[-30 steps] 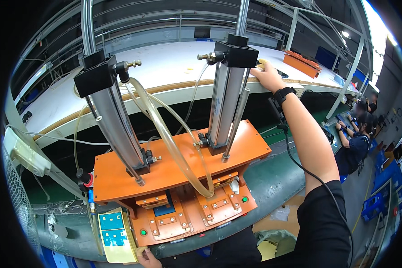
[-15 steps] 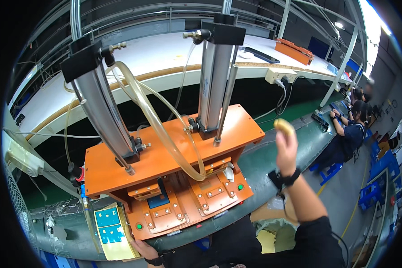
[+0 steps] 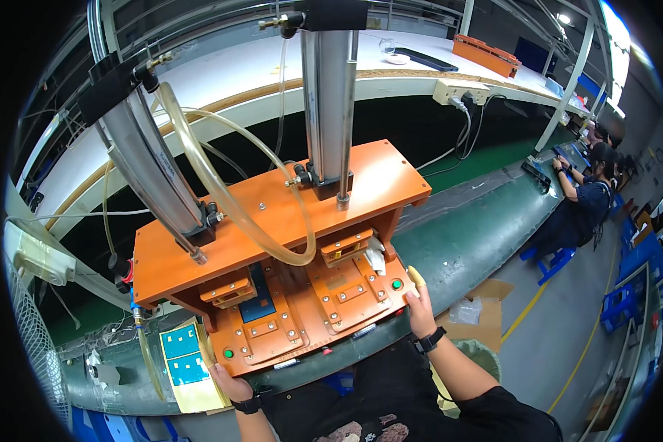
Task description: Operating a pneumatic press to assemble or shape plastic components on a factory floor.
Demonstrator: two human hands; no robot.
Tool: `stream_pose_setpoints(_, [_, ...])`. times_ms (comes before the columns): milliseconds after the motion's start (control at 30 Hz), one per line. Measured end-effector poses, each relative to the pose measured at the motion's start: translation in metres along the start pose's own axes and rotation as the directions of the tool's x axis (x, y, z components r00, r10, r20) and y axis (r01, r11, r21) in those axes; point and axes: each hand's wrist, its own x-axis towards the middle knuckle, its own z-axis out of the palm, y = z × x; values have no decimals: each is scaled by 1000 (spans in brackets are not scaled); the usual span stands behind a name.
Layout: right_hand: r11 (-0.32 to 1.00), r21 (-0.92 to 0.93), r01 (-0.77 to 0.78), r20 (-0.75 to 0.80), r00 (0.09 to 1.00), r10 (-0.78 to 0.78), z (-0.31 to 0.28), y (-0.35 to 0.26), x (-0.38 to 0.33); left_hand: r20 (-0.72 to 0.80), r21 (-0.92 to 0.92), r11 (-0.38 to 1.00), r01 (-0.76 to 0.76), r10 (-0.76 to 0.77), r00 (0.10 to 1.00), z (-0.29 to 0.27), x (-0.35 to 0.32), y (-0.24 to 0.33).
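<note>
Press [image 3: 272,243], orange, 2 cylinders raised. Left hand [image 3: 225,379] at its front left corner by green button [image 3: 228,353], right hand [image 3: 420,306] at right corner by other green button [image 3: 396,283], fingers loose, gripping nothing. Pressing seems pending.

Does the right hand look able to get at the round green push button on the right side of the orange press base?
Probably yes: the right hand rests at the base's edge just beside the round green push button, with nothing between them.
</note>
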Motion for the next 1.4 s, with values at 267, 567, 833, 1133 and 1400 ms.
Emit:
stream_pose_setpoints(267, [992, 127, 20, 13, 1000, -22, 2, 9, 17, -7, 18, 1000, 8, -8, 1000, 10, 0, 5])
stream_pose_setpoints(567, [987, 155, 46, -22, 999, -44, 4, 17, 16, -55, -92, 993, 70, -76, 996, -1, -3, -8])
stream_pose_setpoints(833, [987, 140, 77, -36, 997, -73, 8, 9, 16, -31, -40, 999, 35, -36, 999, 3, -2, -4])
stream_pose_setpoints(1133, [980, 191, 47, -5, 999, -47, 7, 10, 15, -44, -79, 996, 41, -45, 998, 5, -4, -1])
stream_pose_setpoints(1400, [985, 159, 60, -28, 998, -57, 7, 10, 13, -51, -118, 991, 63, -70, 996, 1, -4, -6])
